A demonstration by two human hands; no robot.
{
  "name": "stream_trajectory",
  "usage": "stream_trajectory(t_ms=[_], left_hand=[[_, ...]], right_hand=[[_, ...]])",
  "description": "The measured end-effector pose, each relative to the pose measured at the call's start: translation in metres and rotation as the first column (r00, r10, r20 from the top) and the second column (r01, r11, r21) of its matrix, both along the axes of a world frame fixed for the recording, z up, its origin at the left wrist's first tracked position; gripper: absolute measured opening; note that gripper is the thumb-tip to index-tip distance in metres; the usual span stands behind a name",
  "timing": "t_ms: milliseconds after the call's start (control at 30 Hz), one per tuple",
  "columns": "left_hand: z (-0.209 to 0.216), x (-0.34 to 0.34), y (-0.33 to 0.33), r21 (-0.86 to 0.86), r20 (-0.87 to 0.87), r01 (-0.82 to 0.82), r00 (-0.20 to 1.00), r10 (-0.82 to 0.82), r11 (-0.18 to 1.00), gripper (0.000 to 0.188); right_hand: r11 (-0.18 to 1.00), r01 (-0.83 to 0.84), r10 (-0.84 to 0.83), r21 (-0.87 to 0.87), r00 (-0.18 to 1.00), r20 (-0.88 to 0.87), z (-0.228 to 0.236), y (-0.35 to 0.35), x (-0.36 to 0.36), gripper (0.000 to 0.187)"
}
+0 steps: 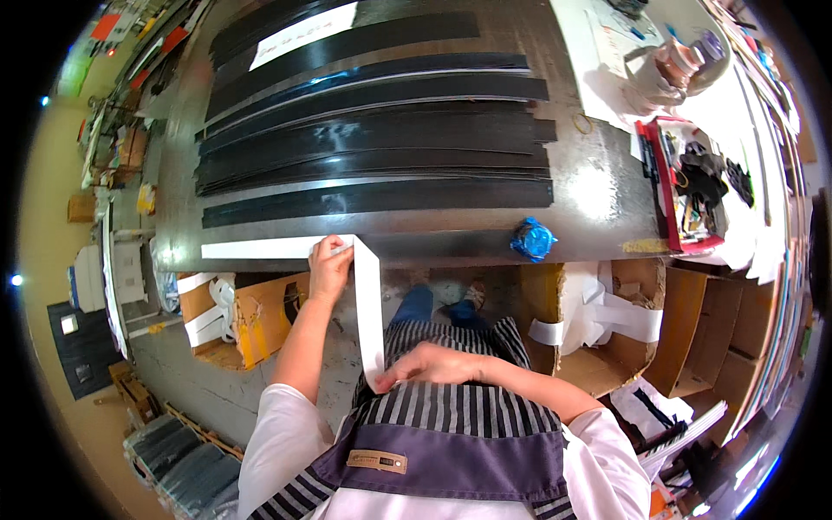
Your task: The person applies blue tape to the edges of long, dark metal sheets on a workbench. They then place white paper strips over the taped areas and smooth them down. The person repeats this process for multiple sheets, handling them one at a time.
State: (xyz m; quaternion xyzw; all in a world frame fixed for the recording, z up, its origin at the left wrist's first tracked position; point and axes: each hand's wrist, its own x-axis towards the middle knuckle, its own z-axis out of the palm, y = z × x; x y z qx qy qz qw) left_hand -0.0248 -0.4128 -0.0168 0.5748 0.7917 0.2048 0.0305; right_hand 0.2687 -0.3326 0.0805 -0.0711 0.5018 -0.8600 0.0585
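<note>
A long white strip (260, 249) lies along the near edge of the dark table, then bends over the edge and hangs down toward my apron. At the bend my left hand (328, 270) is closed, its thumb and fingers pinching the strip. Close to my waist, my right hand (429, 364) is closed on the strip's lower end. The stretch between my hands looks fairly taut. Just beyond the strip, several long black strips (377, 200) lie side by side across the table, some overlapping.
A blue-wrapped round object (532, 240) stands at the table's near edge. Cardboard boxes with white strips in them stand below, one at left (251, 334) and one at right (598, 368). A red tray (667, 195) of tools and a jug (659, 78) are at right.
</note>
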Motion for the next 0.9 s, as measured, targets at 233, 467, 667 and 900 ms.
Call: stream_trajectory(t_ms=[233, 467, 667, 900], left_hand=[[0.009, -0.019, -0.009, -0.006, 0.104, 0.080, 0.991, -0.079, 0.997, 0.032], [0.015, -0.019, 0.001, -0.037, 0.142, 0.114, 0.984, -0.107, 0.993, 0.032], [0.015, -0.090, -0.039, -0.060, 0.124, 0.102, 0.988, -0.094, 0.993, 0.024], [0.008, -0.226, -0.124, -0.051, 0.042, 0.011, 0.999, -0.009, 0.999, 0.035]], right_hand=[[0.473, 0.331, -0.459, 0.816, 0.883, -0.092, -0.017, -0.004, -0.045, 0.052], [-0.080, 0.171, -0.694, 0.982, 0.698, -0.178, -0.043, 0.019, -0.136, 0.058], [-0.074, 0.222, -0.418, 0.972, 0.878, -0.232, -0.060, -0.072, -0.205, 0.007], [0.567, 0.185, 0.071, 0.803, 0.960, -0.272, -0.035, -0.187, -0.291, 0.020]])
